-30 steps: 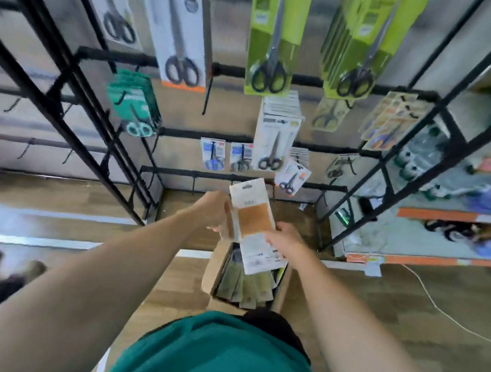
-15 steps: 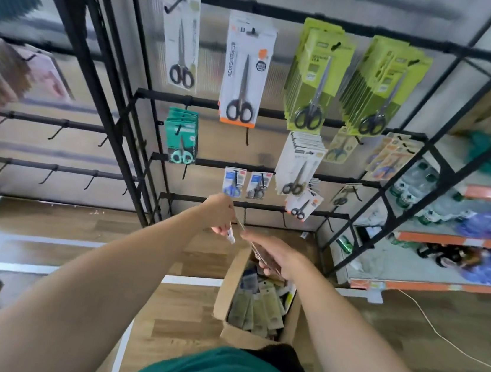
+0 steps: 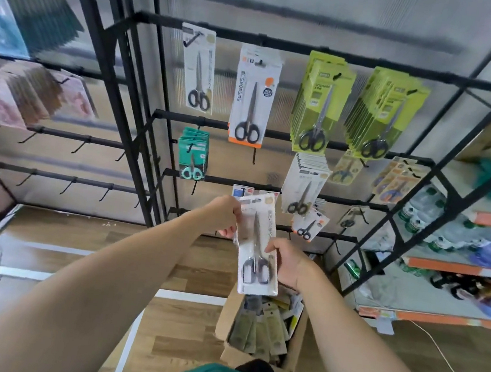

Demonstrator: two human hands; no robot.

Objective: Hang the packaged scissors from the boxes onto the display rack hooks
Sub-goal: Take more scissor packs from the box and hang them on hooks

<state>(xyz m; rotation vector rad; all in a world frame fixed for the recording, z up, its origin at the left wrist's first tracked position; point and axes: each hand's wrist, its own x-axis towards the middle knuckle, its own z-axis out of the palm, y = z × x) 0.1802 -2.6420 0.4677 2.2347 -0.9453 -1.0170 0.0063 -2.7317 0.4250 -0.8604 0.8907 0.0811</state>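
Both hands hold one packaged pair of scissors up in front of the display rack, above the open cardboard box on the floor. The pack is a long white card, face toward the person, with slim silver blades pointing up and dark grey handles low down; a tan round mark sits at the top corner, and the print is too blurred to read. The left hand pinches its upper edge. The right hand curls around the lower right side, near the handles.
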